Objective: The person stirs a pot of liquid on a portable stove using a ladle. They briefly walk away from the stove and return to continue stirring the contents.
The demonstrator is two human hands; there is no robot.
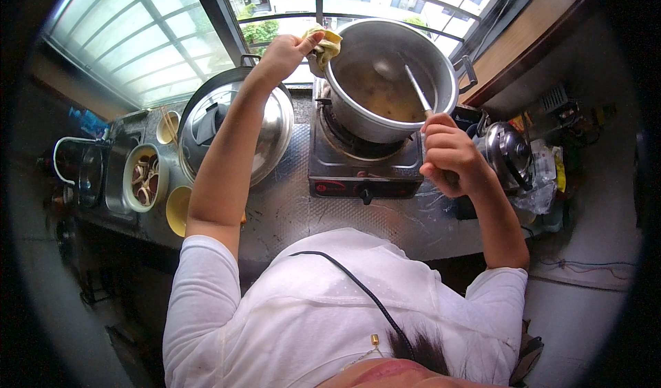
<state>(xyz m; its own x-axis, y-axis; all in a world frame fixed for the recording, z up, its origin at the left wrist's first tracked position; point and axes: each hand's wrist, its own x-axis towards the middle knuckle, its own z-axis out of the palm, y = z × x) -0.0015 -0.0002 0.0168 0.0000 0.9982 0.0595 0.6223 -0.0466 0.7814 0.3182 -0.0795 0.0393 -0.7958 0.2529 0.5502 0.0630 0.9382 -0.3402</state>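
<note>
A large aluminium pot (341, 104) stands on a single-burner gas stove (366, 173), with cloudy brownish liquid (379, 96) inside. My left hand (292, 52) grips a yellowish cloth (326, 47) at the pot's left handle, which the cloth partly covers. In my right hand (449, 153) is the handle of a metal utensil (416, 88), probably a ladle. Its shaft slants down into the pot, and its lower end is hard to make out in the liquid. The pot's right handle (468, 73) is bare.
Left of the stove, a domed metal lid (273, 130) covers a wok (188, 106). Beyond it are a bowl of sliced food (146, 181), a yellow bowl (178, 210), a small cup with chopsticks (168, 127) and a sink (121, 181). A metal kettle (508, 153) and plastic bags (539, 181) are at right.
</note>
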